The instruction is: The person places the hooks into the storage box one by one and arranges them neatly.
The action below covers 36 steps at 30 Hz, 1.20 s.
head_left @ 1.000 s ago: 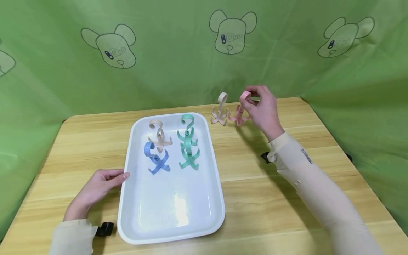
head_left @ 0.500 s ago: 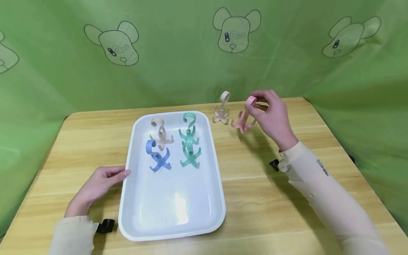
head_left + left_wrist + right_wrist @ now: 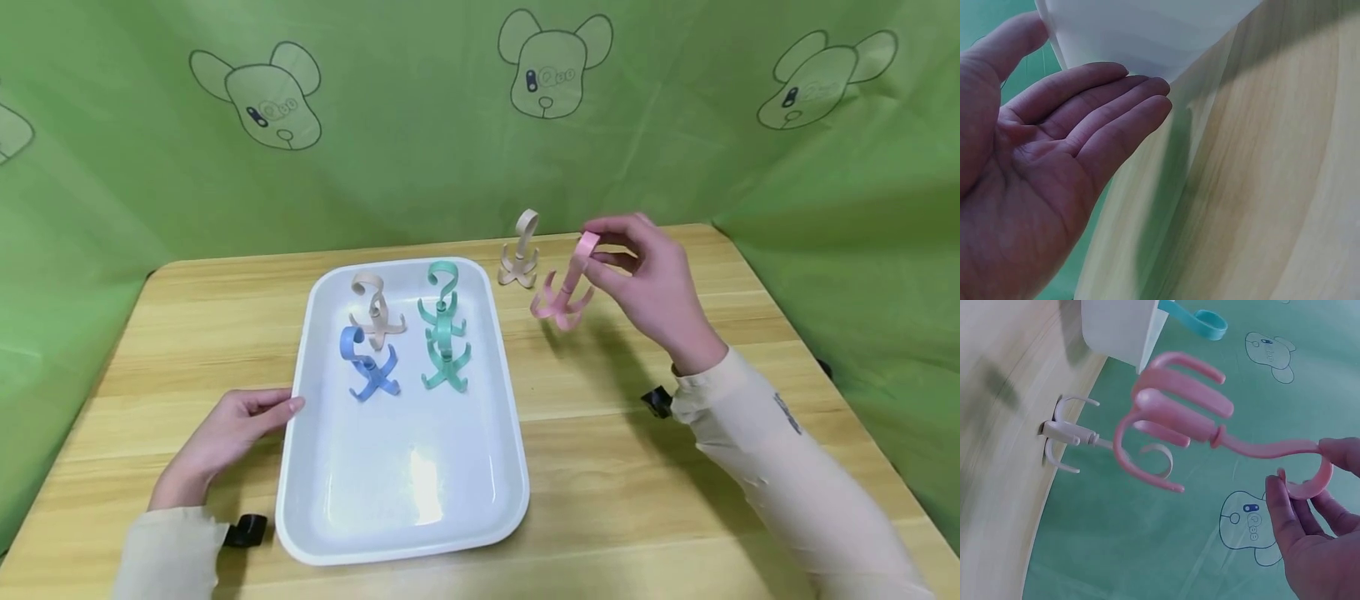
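My right hand [image 3: 660,292] pinches the curled top of a pink four-armed hanging hook [image 3: 558,304], right of the tray. In the right wrist view this pink hook [image 3: 1179,415] is off the table, its arms pointing away from the hand. A beige hook [image 3: 517,271] stands on the table behind it. The white tray [image 3: 375,475] holds another beige hook [image 3: 378,325], a blue hook [image 3: 375,379] and two green hooks [image 3: 446,371]. My left hand [image 3: 225,442] grips the tray's left rim, thumb on top; the left wrist view shows its fingers [image 3: 1110,119] against the outer wall.
A wooden table [image 3: 600,500] carries everything. Green cloth [image 3: 420,192] printed with bear heads hangs behind and beside it. A black wrist mount [image 3: 247,531] sits by the left cuff, close to the tray's front left corner.
My right hand has lifted the pink hook and brought it forward, away from the standing beige hook, tilting it. The left hand keeps its place on the tray rim.
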Each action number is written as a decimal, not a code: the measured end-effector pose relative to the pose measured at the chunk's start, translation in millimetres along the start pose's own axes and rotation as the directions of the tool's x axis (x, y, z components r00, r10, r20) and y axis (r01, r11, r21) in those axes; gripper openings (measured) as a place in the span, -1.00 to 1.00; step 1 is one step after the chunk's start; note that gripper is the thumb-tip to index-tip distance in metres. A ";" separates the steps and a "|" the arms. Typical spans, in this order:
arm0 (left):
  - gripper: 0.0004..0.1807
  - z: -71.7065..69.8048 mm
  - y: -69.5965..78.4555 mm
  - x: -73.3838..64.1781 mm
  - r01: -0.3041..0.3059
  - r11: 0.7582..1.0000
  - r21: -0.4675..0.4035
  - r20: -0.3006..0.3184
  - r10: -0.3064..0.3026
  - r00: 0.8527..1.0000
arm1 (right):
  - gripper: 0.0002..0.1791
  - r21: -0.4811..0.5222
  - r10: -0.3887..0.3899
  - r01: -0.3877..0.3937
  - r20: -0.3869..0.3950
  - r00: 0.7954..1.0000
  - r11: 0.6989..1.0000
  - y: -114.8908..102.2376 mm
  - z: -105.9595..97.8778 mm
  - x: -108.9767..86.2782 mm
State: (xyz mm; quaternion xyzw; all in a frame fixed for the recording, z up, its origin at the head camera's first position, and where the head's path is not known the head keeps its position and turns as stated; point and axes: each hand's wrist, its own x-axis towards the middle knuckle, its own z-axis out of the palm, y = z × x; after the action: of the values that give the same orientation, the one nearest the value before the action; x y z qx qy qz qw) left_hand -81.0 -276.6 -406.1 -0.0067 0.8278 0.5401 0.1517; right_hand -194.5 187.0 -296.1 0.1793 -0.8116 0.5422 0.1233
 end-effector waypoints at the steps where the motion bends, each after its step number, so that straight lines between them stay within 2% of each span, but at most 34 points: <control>1: -0.47 -0.2 0.5 0.0 0.005 1.000 0.009 0.000 -0.005 1.000 | -0.60 0.014 -0.007 0.007 0.011 1.000 1.000 -1.5 -0.7 -1.3; 6: -0.43 -0.1 2.7 -2.0 0.030 0.999 0.022 -0.002 -0.030 1.000 | -0.59 0.071 -0.040 0.036 0.059 0.997 0.997 -7.8 -0.7 -7.5; 16: -0.45 2.5 0.9 -2.4 0.013 0.999 -0.029 -0.002 -0.013 1.000 | -0.59 0.154 -0.089 0.075 0.085 0.992 0.985 -20.0 4.4 -19.2; 26: -0.44 2.6 2.1 -2.3 0.015 0.999 -0.040 0.006 -0.015 1.000 | -0.60 0.179 -0.159 0.135 0.125 0.979 0.975 -46.0 14.0 -33.1; 29: -0.44 2.4 2.2 -2.4 0.020 0.999 -0.039 0.005 -0.020 1.000 | -0.60 0.182 -0.185 0.157 0.148 0.971 0.971 -52.9 17.1 -37.6; 36: -0.44 1.9 2.7 -2.3 0.013 0.999 -0.034 0.010 -0.012 1.000 | -0.54 0.195 -0.260 0.218 0.225 0.939 0.956 -63.1 26.0 -46.0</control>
State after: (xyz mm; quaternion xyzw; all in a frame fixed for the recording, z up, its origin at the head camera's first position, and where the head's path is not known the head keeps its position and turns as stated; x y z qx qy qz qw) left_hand -78.8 -274.1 -403.8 -0.0118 0.8175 0.5534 0.1591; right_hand -126.1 148.2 -271.5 0.3528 -0.7445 0.5625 0.0702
